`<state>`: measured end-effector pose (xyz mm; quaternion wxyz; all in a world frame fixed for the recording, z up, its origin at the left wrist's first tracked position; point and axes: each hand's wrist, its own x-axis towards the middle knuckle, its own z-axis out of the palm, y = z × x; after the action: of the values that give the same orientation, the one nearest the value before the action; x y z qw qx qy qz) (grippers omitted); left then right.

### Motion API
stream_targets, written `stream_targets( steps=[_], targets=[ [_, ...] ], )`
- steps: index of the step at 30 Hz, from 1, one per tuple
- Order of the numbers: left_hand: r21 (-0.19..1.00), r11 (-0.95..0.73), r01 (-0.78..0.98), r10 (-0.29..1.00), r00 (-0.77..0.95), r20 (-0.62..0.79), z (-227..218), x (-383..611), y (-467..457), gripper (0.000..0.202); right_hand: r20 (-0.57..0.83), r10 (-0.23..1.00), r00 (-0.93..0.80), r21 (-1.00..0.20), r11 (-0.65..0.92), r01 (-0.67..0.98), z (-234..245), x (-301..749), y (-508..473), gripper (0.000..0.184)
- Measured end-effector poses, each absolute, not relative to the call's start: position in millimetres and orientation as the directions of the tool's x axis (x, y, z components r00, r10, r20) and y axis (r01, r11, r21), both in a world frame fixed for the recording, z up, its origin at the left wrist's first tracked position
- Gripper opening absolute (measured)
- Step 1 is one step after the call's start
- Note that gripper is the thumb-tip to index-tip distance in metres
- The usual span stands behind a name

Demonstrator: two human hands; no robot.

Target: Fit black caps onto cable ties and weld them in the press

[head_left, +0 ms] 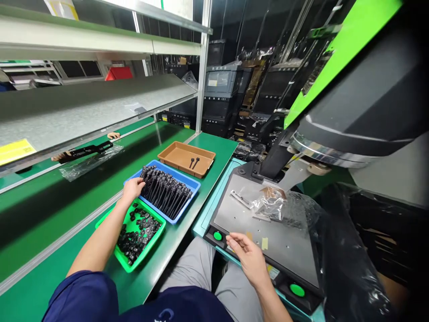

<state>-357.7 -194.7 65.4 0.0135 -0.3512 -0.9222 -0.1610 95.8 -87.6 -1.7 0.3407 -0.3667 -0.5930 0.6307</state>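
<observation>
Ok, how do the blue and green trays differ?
The blue tray holds long black parts side by side; the green tray holds small scattered black pieces. The left hand is at the blue tray; its forearm crosses over the green tray. Both rest on the green worktable.

The long parts (165, 190) and the small parts (145, 228) are both black. The tray with the long parts (190, 180) is blue, the tray with the small parts (148, 247) is bright green, and the third tray (179, 156) is brown. The table (216, 150) is green, and the shirt (82, 295) navy blue.
</observation>
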Motion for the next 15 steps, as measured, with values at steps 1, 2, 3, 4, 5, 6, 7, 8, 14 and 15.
stream_targets(
  steps=[1,2,3,4,5,6,7,8,14,15],
  targets=[
    [0.281,0.701,0.656,0.652,-0.749,0.122,60,-362,-191,0.031,-0.064,0.867,-0.495,-0.998,-0.07,0.006,-1,96,-88,0.046],
    [0.27,0.702,0.659,0.659,-0.745,0.105,55,-364,-187,0.03,-0.065,0.868,-0.492,-0.997,-0.07,0.009,-1,96,-89,0.046],
    [0.259,0.703,0.662,0.666,-0.741,0.087,51,-366,-184,0.029,-0.064,0.869,-0.491,-0.998,-0.067,0.013,-1,96,-89,0.046],
    [0.248,0.705,0.664,0.671,-0.738,0.07,47,-367,-181,0.028,-0.062,0.868,-0.493,-0.998,-0.061,0.02,-1,96,-90,0.045],
    [0.238,0.707,0.666,0.675,-0.736,0.056,43,-368,-179,0.027,-0.061,0.864,-0.499,-0.998,-0.055,0.027,-1,96,-91,0.045],
    [0.23,0.708,0.668,0.678,-0.734,0.044,41,-368,-176,0.026,-0.062,0.86,-0.506,-0.998,-0.051,0.036,-1,96,-92,0.044],
    [0.222,0.709,0.67,0.681,-0.732,0.036,39,-369,-175,0.026,-0.063,0.855,-0.515,-0.998,-0.048,0.043,-1,96,-93,0.044],
    [0.216,0.709,0.671,0.683,-0.73,0.03,37,-369,-174,0.026,-0.066,0.849,-0.524,-0.998,-0.046,0.051,-2,96,-94,0.043],
    [0.201,0.704,0.682,0.691,-0.722,0.029,36,-367,-173,0.024,-0.09,0.852,-0.516,-0.995,-0.054,0.083,1,97,-97,0.046],
    [0.202,0.703,0.682,0.691,-0.722,0.03,37,-366,-174,0.024,-0.097,0.861,-0.5,-0.994,-0.064,0.083,2,100,-97,0.047]
  ],
)
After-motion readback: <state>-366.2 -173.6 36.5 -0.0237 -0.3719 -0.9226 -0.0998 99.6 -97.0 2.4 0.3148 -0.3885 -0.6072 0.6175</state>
